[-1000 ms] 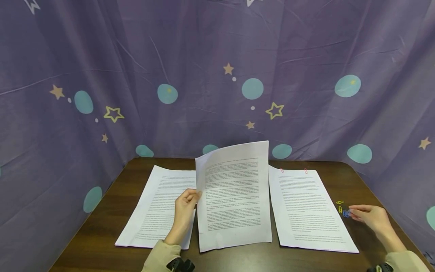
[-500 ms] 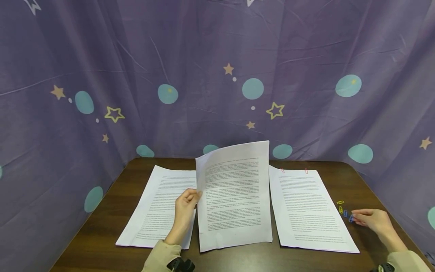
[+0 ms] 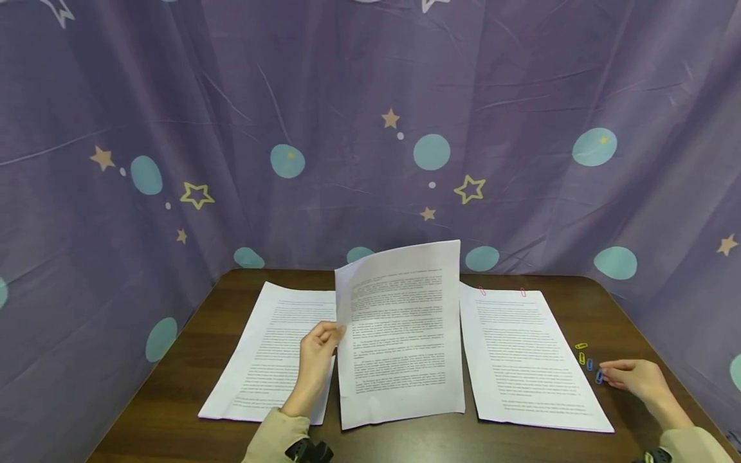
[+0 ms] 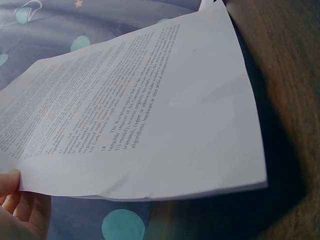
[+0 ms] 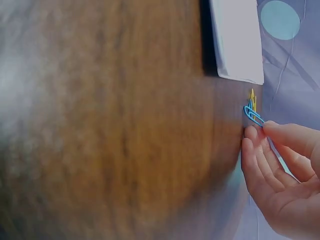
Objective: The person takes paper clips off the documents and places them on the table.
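My left hand (image 3: 315, 360) pinches the left edge of a sheaf of printed sheets (image 3: 399, 334), held up and slightly bowed above the table. In the left wrist view, the thumb (image 4: 9, 182) lies on the printed face with the fingers behind. At the table's right side, my right hand (image 3: 639, 379) pinches one end of a blue paper clip (image 3: 599, 376) between thumb and fingertips; the right wrist view shows this clip (image 5: 253, 115) projecting from them. A second blue clip (image 3: 590, 364) and two yellow clips, one of them upright (image 3: 582, 359), lie just beyond.
On the brown table (image 3: 399, 444), a left paper stack (image 3: 272, 360) lies partly behind the raised sheaf. A right stack (image 3: 532, 360) carries two red paper clips at its top edge, one at its right (image 3: 523, 292). A purple patterned curtain (image 3: 347, 128) hangs behind.
My right hand has drawn slightly right and toward me with one blue paper clip, which now shows apart from the other blue one. The left hand and sheaf have hardly moved.
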{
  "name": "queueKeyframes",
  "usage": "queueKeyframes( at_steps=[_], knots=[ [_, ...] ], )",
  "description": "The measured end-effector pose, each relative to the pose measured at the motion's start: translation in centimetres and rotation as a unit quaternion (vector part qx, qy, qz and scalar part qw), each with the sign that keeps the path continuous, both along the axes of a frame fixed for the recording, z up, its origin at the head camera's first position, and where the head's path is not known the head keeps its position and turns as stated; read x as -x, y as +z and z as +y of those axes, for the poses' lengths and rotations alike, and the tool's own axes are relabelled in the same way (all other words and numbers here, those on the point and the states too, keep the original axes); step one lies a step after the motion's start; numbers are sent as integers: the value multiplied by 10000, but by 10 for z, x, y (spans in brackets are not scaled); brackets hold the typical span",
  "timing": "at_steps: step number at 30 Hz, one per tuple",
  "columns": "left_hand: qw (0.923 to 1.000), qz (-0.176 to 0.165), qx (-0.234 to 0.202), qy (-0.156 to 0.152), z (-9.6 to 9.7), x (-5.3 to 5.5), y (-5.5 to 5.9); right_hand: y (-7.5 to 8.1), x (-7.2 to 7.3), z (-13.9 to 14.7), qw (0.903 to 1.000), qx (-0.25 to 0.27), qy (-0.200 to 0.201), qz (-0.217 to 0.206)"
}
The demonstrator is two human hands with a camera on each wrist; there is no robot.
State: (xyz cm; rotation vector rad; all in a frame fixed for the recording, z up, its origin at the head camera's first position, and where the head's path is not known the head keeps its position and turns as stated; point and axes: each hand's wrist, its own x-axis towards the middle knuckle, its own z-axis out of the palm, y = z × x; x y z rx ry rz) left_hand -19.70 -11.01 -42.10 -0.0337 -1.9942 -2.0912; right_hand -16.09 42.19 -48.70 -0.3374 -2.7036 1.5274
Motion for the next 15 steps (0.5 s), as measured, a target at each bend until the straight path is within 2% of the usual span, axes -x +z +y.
queueKeyframes(
  at_steps=[4, 11, 15],
  knots=[
    [10000, 22, 25, -9, 1, -3, 5, 0, 0, 0, 9997, -259, -18, 36],
    [10000, -72, -14, -32, -2, 6, -8, 9, 3, -8, 9976, -681, 73, 126],
    [10000, -54, -62, -34, 0, 2, -3, 14, 5, -22, 9956, -858, 120, 351]
  ],
)
